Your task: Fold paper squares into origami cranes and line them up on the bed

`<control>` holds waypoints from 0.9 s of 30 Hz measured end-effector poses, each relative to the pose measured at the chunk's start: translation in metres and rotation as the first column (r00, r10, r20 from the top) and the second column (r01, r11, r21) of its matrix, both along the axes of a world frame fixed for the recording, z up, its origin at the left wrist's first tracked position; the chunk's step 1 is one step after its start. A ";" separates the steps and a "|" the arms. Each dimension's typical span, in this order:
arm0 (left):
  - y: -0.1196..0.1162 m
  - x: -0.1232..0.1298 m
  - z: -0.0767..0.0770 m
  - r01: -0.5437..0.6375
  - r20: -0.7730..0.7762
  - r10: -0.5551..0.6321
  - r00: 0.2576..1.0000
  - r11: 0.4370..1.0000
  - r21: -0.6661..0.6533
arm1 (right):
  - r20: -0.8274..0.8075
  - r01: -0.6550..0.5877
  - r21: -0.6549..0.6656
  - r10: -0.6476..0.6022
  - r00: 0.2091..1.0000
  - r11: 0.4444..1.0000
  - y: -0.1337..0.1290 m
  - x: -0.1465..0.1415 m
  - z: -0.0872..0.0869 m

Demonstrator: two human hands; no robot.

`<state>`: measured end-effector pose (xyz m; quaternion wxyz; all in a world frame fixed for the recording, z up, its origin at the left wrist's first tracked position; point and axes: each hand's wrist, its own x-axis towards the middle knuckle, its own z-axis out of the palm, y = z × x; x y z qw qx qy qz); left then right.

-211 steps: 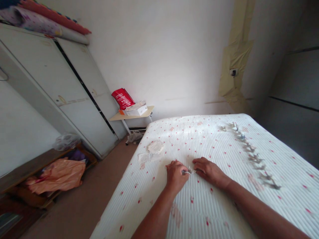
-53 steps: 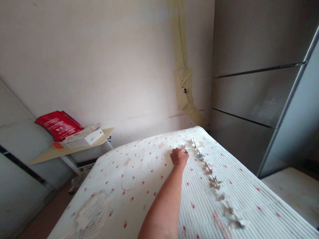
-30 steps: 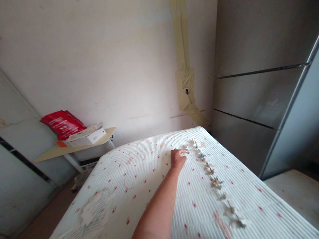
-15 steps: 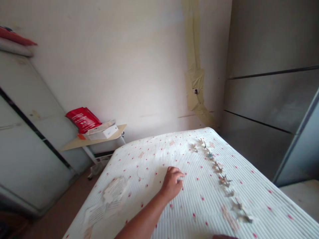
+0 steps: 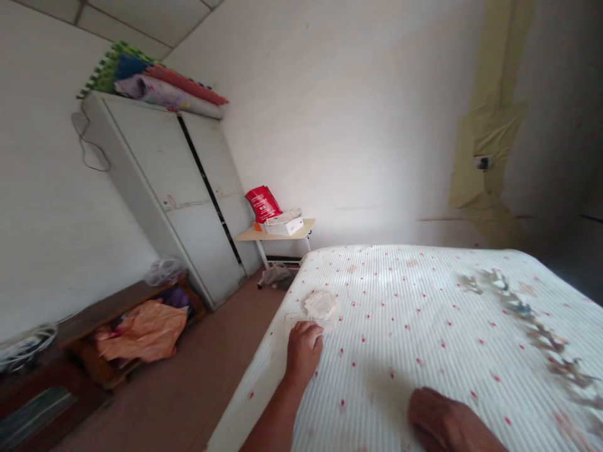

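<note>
My left hand (image 5: 305, 353) rests at the near edge of some printed paper sheets (image 5: 320, 304) on the left side of the bed. Its fingers are bent and drawn together, and their tips are hidden, so whatever they grip does not show. My right hand (image 5: 443, 419) is low over the near part of the bed, smeared by motion with its fingers hidden. Along the right side of the bed runs a blurred row of small pointed pieces (image 5: 521, 309) that look like folded paper figures.
A white ribbed mattress (image 5: 377, 289) with red dots fills the foreground. Behind its far left corner stands a small table (image 5: 271, 236) with a red bag (image 5: 264, 204) and a white box (image 5: 285, 224). At left are a grey cabinet (image 5: 183, 188) and a low wooden bench (image 5: 117, 307).
The view has swung left. My left hand has moved from the middle of the mattress to the paper sheets. My right hand has come further into view at the bottom.
</note>
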<state>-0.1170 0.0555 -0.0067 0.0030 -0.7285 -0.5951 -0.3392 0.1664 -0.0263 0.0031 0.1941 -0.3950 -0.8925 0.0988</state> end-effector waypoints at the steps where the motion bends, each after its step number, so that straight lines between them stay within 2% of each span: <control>1: 0.003 -0.008 0.002 -0.074 -0.008 0.074 0.997 0.997 0.014 | 0.022 -0.001 0.043 0.000 1.000 0.999 0.008 -0.007 0.003; 2: 0.006 -0.013 0.004 -0.127 -0.028 0.127 0.991 0.992 0.019 | 0.024 0.008 0.088 -0.010 1.000 0.996 0.016 -0.012 0.004; 4: 0.013 -0.015 0.007 -0.160 -0.098 0.158 0.982 0.987 -0.010 | 0.036 0.045 0.142 -0.051 0.998 0.989 0.031 -0.018 0.001; 8: 0.029 -0.001 0.006 -0.210 -0.196 0.198 0.960 0.977 -0.044 | 0.013 0.105 0.175 -0.109 0.994 0.979 0.050 -0.019 -0.015; 13: 0.044 0.010 -0.002 -0.257 -0.234 0.237 0.943 0.965 -0.058 | -0.080 0.129 0.166 -0.118 0.990 0.978 0.051 -0.018 -0.026; 18: 0.046 0.006 -0.008 -0.233 -0.236 0.213 0.948 0.971 -0.062 | -0.101 0.142 0.145 -0.128 0.987 0.979 0.049 -0.018 -0.024; 27: 0.042 0.006 -0.007 -0.211 -0.163 0.204 0.965 0.977 -0.028 | -0.073 0.137 0.130 -0.129 0.989 0.982 0.050 -0.018 -0.021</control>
